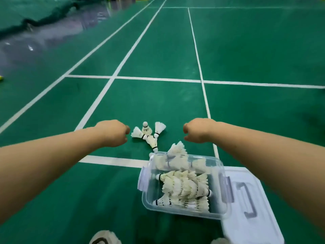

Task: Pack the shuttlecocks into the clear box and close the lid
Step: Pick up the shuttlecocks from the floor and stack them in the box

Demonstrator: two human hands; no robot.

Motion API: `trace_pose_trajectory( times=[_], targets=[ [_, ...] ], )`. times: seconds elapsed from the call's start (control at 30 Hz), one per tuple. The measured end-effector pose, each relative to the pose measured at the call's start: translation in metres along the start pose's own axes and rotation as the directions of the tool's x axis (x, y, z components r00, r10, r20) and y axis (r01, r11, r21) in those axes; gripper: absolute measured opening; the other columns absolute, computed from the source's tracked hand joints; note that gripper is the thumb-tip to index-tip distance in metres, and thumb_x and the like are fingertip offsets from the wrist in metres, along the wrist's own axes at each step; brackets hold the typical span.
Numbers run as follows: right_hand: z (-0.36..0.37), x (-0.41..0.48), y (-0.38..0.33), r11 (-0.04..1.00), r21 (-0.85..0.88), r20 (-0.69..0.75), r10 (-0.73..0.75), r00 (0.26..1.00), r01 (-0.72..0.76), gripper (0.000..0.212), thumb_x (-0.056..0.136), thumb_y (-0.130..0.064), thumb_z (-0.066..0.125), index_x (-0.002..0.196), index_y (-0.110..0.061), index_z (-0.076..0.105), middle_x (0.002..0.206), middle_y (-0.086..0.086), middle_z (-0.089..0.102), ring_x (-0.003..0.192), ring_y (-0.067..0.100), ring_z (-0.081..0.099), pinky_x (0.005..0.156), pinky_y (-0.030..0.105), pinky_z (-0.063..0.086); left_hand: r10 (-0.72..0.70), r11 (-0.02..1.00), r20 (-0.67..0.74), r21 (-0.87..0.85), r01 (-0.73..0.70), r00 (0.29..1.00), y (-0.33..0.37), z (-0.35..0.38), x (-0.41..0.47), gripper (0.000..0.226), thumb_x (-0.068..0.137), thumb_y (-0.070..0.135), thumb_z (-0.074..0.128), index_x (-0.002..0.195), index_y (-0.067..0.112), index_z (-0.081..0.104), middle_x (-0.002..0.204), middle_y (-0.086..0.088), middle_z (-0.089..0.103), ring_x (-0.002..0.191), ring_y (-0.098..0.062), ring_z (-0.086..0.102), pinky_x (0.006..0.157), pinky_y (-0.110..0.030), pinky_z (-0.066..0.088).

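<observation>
Two hands of mine are out over the green court floor (158, 103). Open floor runs from 9 through 12 to 3 o'clock of the loose shuttlecocks (151, 141). At their 5 o'clock the far rim of the clear box (145, 191) closes the space, just beside the nearest cork. A white line (112, 160) runs up to the box's 10 o'clock corner.

Count:
- Four loose shuttlecocks lie bunched on the floor.
- One box stands uncovered.
- One lid (255, 226) lies flat, just beside the box at its 3 o'clock.
- Packed shuttlecocks (184, 187) lie in nested rows inside; their number cannot be told.
- One further nested stack (177, 148) shows at the far rim. I cannot tell whether it is inside or behind.

The loose four lie between my hands, at 3 o'clock of my left hand (112, 132) and 9 o'clock of my right hand (200, 131). They are near both and touch neither. The fingers of both hands hang loosely curled and grip nothing.
</observation>
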State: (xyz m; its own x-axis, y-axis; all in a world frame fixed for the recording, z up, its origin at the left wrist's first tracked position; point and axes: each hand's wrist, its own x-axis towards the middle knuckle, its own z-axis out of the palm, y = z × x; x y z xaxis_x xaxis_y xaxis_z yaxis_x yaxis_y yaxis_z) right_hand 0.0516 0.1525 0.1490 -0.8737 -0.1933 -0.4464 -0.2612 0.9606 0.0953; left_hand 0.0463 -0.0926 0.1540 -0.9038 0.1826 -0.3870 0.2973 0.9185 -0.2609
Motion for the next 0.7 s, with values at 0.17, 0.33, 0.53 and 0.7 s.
trace_pose_trajectory(
  times=[0.17,0.33,0.53,0.7],
  targets=[
    [0.049,0.087,0.019,0.985,0.17,0.096,0.015,0.995,-0.031,0.051,0.093,-0.037,0.047,0.136,-0.011,0.039,0.136,0.014,0.05,0.123,0.031,0.048,0.097,0.035,0.042,0.046,0.995,0.056,-0.089,-0.041,0.997,0.02,0.041,0.082,0.049,0.09,0.039,0.046,0.135,0.023,0.034,0.121,-0.012,0.055,0.111,-0.029,0.053,0.085,-0.036,0.047],
    [0.111,0.148,0.026,0.921,0.383,0.242,-0.023,0.97,-0.074,0.084,0.08,-0.051,0.064,0.147,-0.027,0.018,0.146,0.017,0.028,0.128,0.036,0.042,0.107,0.037,0.036,0.081,0.95,0.076,-0.309,-0.054,0.994,0.047,0.093,0.152,0.079,0.08,0.05,0.06,0.144,0.03,0.018,0.139,-0.011,0.038,0.122,-0.031,0.045,0.096,-0.037,0.042],
    [0.161,0.174,0.022,0.898,0.439,0.218,-0.111,0.97,0.004,0.096,0.071,-0.051,0.072,0.146,-0.04,0.014,0.157,0.009,0.004,0.138,0.041,0.023,0.113,0.049,0.028,0.253,0.94,0.058,-0.251,-0.231,0.966,0.064,0.141,0.187,0.099,0.07,0.059,0.066,0.144,0.039,0.005,0.155,-0.005,0.009,0.14,-0.029,0.013,0.107,-0.049,0.034],
    [0.167,0.186,0.018,0.9,0.408,0.084,-0.202,0.976,0.152,0.096,0.067,-0.05,0.076,0.144,-0.042,0.02,0.159,0.001,-0.002,0.138,0.037,0.026,0.11,0.048,0.033,0.396,0.915,0.138,0.021,-0.402,0.908,0.071,0.161,0.207,0.105,0.067,0.069,0.06,0.143,0.042,-0.008,0.155,-0.002,-0.016,0.142,-0.032,-0.013,0.109,-0.063,0.017]
  ],
)
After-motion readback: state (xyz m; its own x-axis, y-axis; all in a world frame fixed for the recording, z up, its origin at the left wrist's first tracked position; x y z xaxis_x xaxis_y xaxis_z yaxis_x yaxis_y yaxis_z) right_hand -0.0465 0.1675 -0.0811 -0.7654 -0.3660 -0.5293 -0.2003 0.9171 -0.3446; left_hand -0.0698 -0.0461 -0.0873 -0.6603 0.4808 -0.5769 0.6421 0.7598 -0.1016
